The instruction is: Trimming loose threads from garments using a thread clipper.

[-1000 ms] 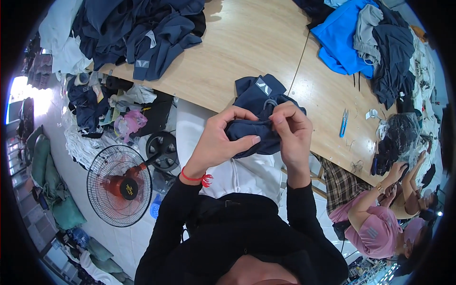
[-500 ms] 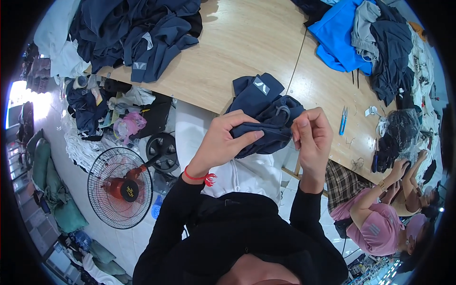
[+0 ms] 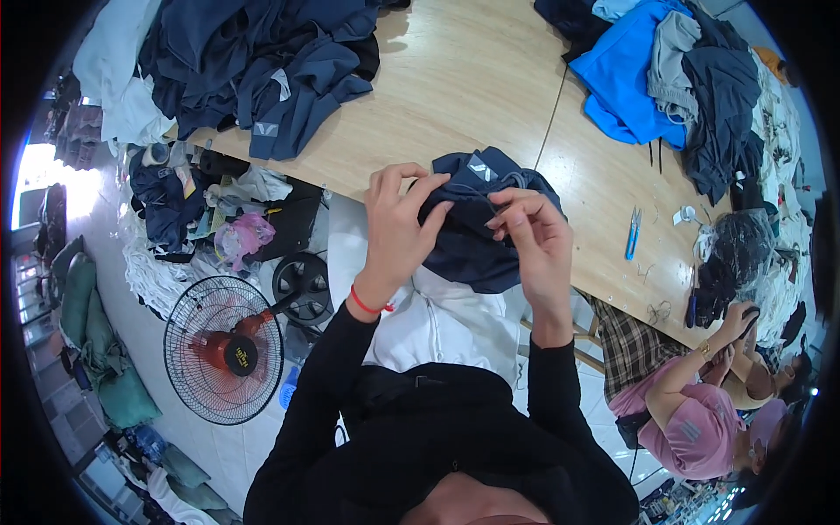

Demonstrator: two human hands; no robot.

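A bunched navy garment (image 3: 477,254) with a grey patch lies at the table's near edge and hangs partly over it. My left hand (image 3: 398,223) grips its left edge between thumb and fingers. A thin grey drawstring (image 3: 514,180) loops out of the garment's top. My right hand (image 3: 541,249) pinches a thin dark stretch of this cord over the garment, fingertips close together. The exact point of its grip is partly hidden by the fingers. Blue-handled thread snips (image 3: 632,234) rest on the table to the right.
Navy garments (image 3: 254,61) are heaped at the table's far left. A blue garment (image 3: 623,79) and grey and dark clothes pile up at far right. A standing fan (image 3: 223,350) is on my left. A person in pink (image 3: 691,429) works at right, near a clear plastic bag (image 3: 744,232).
My right hand has moved left over the garment and now pinches the cord. My left hand has shifted up and left along the garment's edge, its fingers raised more.
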